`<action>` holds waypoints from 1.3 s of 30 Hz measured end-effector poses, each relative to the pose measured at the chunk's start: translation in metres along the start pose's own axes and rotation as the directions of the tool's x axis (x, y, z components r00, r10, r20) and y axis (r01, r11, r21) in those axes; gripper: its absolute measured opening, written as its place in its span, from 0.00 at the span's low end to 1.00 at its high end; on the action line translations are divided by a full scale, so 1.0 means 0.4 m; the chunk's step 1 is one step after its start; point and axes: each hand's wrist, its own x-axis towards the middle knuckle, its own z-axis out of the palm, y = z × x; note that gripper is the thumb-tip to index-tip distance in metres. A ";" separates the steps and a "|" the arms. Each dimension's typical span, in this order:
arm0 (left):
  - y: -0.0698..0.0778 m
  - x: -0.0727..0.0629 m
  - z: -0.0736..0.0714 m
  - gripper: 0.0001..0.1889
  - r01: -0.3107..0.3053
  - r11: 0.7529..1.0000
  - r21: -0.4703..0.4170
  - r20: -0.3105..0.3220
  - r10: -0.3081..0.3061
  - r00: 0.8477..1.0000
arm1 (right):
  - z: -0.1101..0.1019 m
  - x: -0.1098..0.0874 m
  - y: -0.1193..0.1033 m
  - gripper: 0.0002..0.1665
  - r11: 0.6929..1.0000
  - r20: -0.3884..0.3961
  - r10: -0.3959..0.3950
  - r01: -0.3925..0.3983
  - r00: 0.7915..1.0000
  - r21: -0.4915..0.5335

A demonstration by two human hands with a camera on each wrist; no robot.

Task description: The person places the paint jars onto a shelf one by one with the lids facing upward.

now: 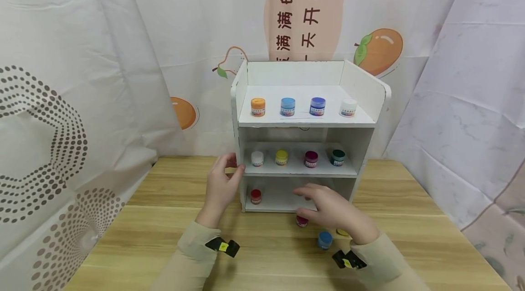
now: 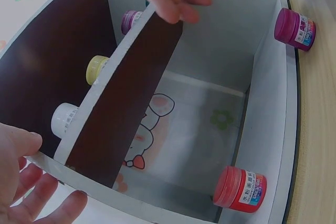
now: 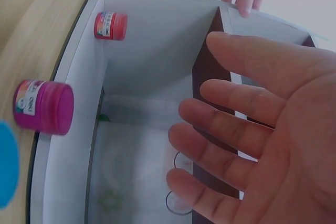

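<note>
A white shelf unit (image 1: 298,170) holds small gouache paint jars on its tiers. My left hand (image 1: 223,181) is at its left side panel, thumb by the front edge and relaxed fingers along the outside. My right hand (image 1: 328,206) hovers before the bottom tier with fingers spread and an empty palm, as the right wrist view shows. A red jar (image 2: 239,189) stands at the bottom tier's left end. On the table just before the shelf is a magenta jar (image 3: 44,107), partly covered by my right hand in the head view. Nearer me are a blue jar (image 1: 325,240) and a partly hidden yellow jar (image 1: 342,232).
The middle tier bears white (image 1: 257,158), yellow (image 1: 281,157), purple-red (image 1: 311,159) and dark green (image 1: 338,158) jars. On top stand orange (image 1: 258,106), light blue (image 1: 288,106), dark blue (image 1: 317,106) and white (image 1: 348,107) jars. A printed curtain (image 1: 205,22) hangs behind the wooden table (image 1: 135,236).
</note>
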 end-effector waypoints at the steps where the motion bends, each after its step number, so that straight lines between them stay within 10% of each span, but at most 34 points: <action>1: 0.000 0.000 0.000 0.14 0.000 1.000 0.003 0.001 0.000 1.000 | 0.000 -0.006 0.005 0.25 1.000 -0.003 0.004 -0.004 1.000 0.005; 12: 0.002 0.000 -0.008 0.15 0.003 1.000 0.003 0.000 -0.003 1.000 | -0.033 -0.059 0.030 0.24 1.000 -0.033 0.020 -0.021 0.999 -0.008; 39: 0.001 0.003 -0.005 0.15 -0.015 1.000 0.014 0.004 0.015 1.000 | -0.001 -0.109 0.077 0.24 0.999 0.173 0.038 -0.042 0.984 0.019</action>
